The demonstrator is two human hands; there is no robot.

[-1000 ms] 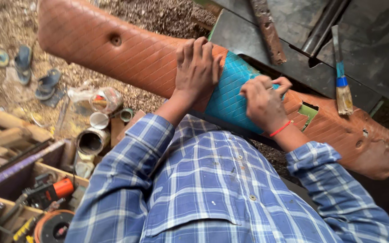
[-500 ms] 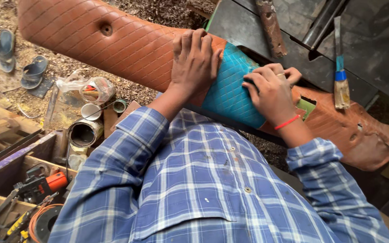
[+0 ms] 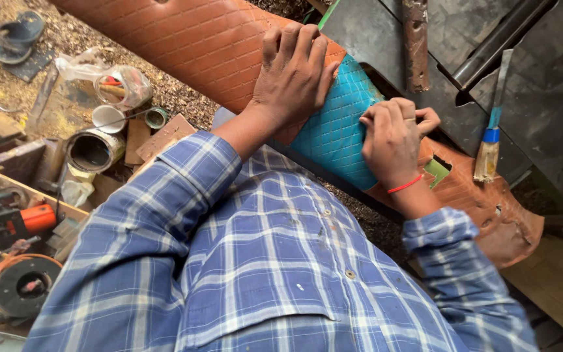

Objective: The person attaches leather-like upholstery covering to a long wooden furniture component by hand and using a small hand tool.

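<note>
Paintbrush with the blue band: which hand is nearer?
Right. The right hand rests on the teal patch, just beside the paintbrush. The left hand lies flat on the brown quilted cover, farther away.

The left hand (image 3: 294, 75) lies flat, palm down, fingers (image 3: 298, 42) straight and close together, pointing away from the body, thumb tucked along the side. Its wrist is bare and the forearm runs back to a rolled blue plaid sleeve (image 3: 184, 176). The right hand (image 3: 391, 133) is curled, knuckles up, fingertips bent under and pressing down, thumb stretched out to the right. A red band (image 3: 405, 185) circles the right wrist. Both elbows are bent, the two hands near each other but apart.
</note>
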